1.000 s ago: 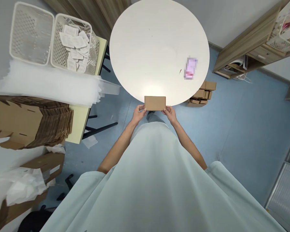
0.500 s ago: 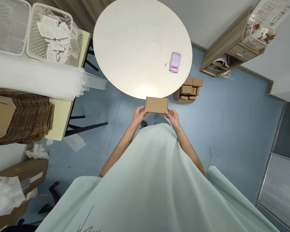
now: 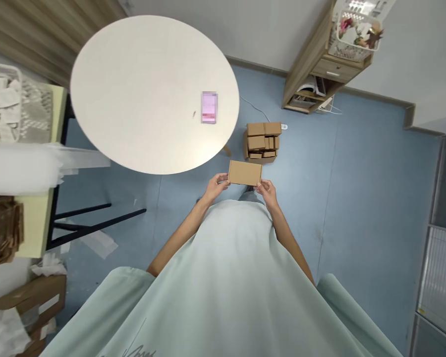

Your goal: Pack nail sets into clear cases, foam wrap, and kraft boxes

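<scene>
A closed, flat brown cardboard box [image 3: 245,173] is held out level in front of my body. My left hand [image 3: 217,185] grips its left end, thumb and fingers at the near corner. At the right end, my right hand [image 3: 266,191] pinches the near corner. Just beyond the held box, on the floor, stands a larger open carton [image 3: 246,145] filled with several small brown boxes [image 3: 256,143]. The undersides of my fingers are partly hidden by the box.
A round white table [image 3: 144,94] stands ahead to the left, bearing a blurred pinkish phone-like item [image 3: 209,107]. At far left, a yellow-topped table [image 3: 33,228] holds white wrap, a basket and folded cardboard. A wooden cabinet [image 3: 312,59] stands against the wall ahead right. Black table legs [image 3: 96,228] jut across the floor.
My body and view have shifted rightward, so the round table now lies further left and the carton of small boxes is nearly straight ahead. Both hands keep holding the box.
</scene>
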### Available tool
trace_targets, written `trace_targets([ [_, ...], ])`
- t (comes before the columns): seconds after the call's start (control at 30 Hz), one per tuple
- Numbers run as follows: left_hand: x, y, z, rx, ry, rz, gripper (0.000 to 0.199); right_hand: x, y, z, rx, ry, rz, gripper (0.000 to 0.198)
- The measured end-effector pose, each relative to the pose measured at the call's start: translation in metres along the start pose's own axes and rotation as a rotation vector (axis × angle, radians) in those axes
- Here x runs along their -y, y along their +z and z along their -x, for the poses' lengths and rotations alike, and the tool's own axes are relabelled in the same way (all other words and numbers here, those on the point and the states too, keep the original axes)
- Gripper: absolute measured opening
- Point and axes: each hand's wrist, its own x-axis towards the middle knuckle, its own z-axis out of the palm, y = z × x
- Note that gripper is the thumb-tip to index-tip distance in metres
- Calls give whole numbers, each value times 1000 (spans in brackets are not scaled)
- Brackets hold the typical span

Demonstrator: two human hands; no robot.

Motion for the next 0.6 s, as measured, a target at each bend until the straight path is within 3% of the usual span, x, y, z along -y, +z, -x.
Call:
trace_targets([
  [0.13,-20,86,-26,32,-22,-50,50,18,-82,-25,-44,49,14,69],
  [0.23,-33,127,-40,47,4,-116,47,28,-123,-44,-23,76,25,66],
  [0.37,-50,156,-55,58,34,-189,45,36,-151,-69,7,72,16,63],
  [0.6,-76,191,-81,94,4,-273,42,43,-175,-90,-50,50,-37,63],
])
